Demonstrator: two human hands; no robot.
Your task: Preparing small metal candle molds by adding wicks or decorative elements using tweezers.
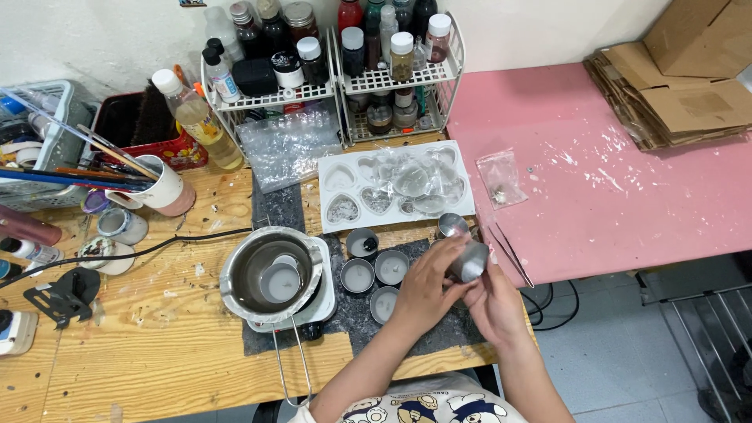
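Note:
My left hand (423, 288) and my right hand (495, 304) meet over the front edge of the wooden bench, both closed around a small round metal tin (471, 262) tilted on its side. Left of my hands, several similar tins (358, 276) holding pale wax stand on a dark mat (439, 333). One more tin (452, 225) sits just behind my hands. A metal melting pot (270, 274) with grey liquid and a tin inside rests on a white hot plate (327, 307), its wire handle pointing towards me.
A white heart-shaped mould tray (337, 176) lies behind the tins. Wire racks of bottles (395, 78) line the wall. A mug of brushes (160, 188) and a cable (157, 249) are at left. The pink table (595, 196) holds a small plastic bag (501, 178), tweezers (513, 254) and cardboard (674, 102).

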